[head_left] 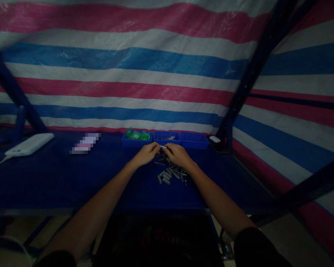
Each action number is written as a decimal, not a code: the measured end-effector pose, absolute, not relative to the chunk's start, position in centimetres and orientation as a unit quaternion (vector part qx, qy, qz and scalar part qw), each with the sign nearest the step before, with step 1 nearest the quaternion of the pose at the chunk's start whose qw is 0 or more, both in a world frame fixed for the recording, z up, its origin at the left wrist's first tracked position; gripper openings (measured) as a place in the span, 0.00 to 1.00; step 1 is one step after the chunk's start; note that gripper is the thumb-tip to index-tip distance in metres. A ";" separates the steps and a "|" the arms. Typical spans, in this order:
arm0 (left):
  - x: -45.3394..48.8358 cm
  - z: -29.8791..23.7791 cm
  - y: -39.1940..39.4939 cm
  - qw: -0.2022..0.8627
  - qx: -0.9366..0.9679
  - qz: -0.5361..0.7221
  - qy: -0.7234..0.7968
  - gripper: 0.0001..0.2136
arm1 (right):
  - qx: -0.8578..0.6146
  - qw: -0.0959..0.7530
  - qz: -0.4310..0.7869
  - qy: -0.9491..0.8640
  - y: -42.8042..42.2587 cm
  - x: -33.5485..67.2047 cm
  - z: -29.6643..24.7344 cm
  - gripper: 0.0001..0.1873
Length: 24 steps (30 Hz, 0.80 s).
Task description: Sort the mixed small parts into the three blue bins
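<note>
My left hand (147,153) and my right hand (178,155) meet over the blue table (72,174), fingers pinched together. Between their fingertips is a small pale metal pin (163,147), held by both hands. Just below the hands lies a loose pile of small grey metal pins and sleeves (171,173). Behind the hands stand three blue trays: the left tray (136,140) holds green pieces, the middle tray (167,138) holds a few small metal parts, and the right tray (195,140) looks dark inside.
A white power bank (30,144) with a cable lies at the table's left. A blurred pink-white item (85,143) sits left of the trays. A small white object (215,139) rests beside the dark blue rack post (245,81). A striped tarp hangs behind.
</note>
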<state>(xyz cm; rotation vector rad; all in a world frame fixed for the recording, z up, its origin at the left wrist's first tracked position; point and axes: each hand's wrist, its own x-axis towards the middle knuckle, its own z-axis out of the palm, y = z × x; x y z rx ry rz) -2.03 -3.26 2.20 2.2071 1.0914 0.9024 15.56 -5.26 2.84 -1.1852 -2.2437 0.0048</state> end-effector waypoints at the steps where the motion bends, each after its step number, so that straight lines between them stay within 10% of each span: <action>1: -2.0 2.3 -3.4 0.251 0.815 0.343 0.395 0.12 | -0.452 0.304 0.010 -0.839 -5.2 15.6 2.9 0.12; 17: -1.3 2.8 -4.1 0.201 0.790 0.396 0.423 0.17 | -0.409 0.387 0.083 -0.823 -4.8 15.4 2.6 0.13; 24: -2.7 5.1 -6.0 0.265 0.865 0.164 0.394 0.20 | -0.439 0.495 -0.083 -0.745 -5.2 16.6 4.7 0.13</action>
